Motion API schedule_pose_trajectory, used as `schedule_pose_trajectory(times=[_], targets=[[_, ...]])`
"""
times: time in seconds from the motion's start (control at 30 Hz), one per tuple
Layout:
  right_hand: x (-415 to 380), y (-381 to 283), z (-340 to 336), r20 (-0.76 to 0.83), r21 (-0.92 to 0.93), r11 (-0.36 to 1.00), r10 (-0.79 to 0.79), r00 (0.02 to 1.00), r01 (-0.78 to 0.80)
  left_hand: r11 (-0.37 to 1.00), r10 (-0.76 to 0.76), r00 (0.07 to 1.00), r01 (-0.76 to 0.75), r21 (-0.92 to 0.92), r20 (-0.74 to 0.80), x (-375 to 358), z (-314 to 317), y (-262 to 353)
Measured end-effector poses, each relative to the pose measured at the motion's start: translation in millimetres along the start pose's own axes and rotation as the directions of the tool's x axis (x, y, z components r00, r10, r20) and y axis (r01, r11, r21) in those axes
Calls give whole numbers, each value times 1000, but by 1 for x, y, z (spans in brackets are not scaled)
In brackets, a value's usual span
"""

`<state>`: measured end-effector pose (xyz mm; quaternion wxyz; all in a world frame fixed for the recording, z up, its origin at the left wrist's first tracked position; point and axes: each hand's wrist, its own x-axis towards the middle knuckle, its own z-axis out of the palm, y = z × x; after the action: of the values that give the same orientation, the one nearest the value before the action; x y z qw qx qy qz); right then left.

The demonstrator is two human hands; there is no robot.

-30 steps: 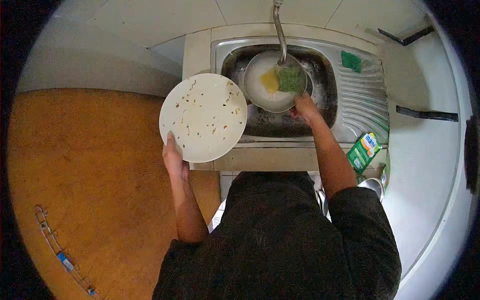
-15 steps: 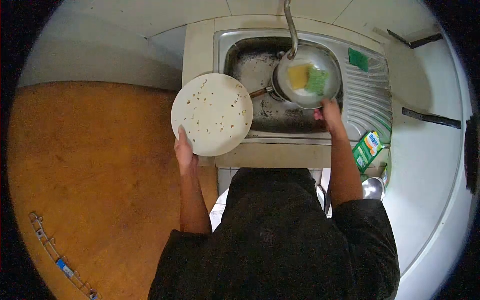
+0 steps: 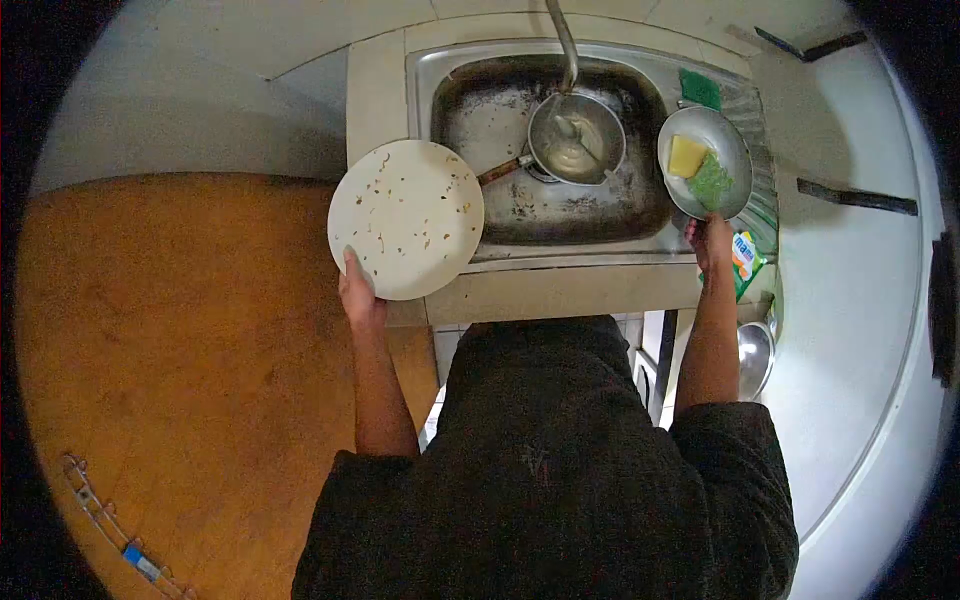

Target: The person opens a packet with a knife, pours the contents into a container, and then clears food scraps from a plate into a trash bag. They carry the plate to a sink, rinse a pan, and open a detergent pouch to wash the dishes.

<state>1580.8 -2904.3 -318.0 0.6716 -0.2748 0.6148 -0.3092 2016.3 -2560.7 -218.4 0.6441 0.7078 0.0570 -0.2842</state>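
A white plate with many small food bits on it is held at its lower left rim by my left hand, thumb on top, left of the sink. My right hand grips the near edge of a metal bowl over the ribbed drainboard. Inside the bowl lie a yellow sponge and a green mesh scrubber. A saucepan with a wooden handle stands in the sink below the faucet, with cloudy liquid and what looks like a utensil in it.
The steel sink has dark stains. A curved faucet hangs over it. On the right are a green scouring pad, a green packet and, lower down, another metal bowl. A brown surface spreads out at the left.
My right hand has carried the bowl with the sponge and scrubber from over the saucepan to the drainboard at the right, uncovering the saucepan. The plate stays in my left hand.
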Motion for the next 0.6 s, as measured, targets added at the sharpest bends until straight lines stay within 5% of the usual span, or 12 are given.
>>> schedule_pose_trajectory(times=[0.27,0.37,0.53,0.6], targets=[[-9,-18,0,-83,46,999,-3,997,7,1000,-18,1000,18,4,-21,-4,4,4],[11,-9,-17,15,63,998,-31,999,30,999,28,998,-26,-32,57,7,-7,-6],[-23,-27,19,-261,346,937,43,964,52,1000,5,999,-5,-7,45,5,-5,-3],[-25,-8,26,-303,301,949,-2,953,98,1000,26,999,-26,-18,41,5,-4,-3]])
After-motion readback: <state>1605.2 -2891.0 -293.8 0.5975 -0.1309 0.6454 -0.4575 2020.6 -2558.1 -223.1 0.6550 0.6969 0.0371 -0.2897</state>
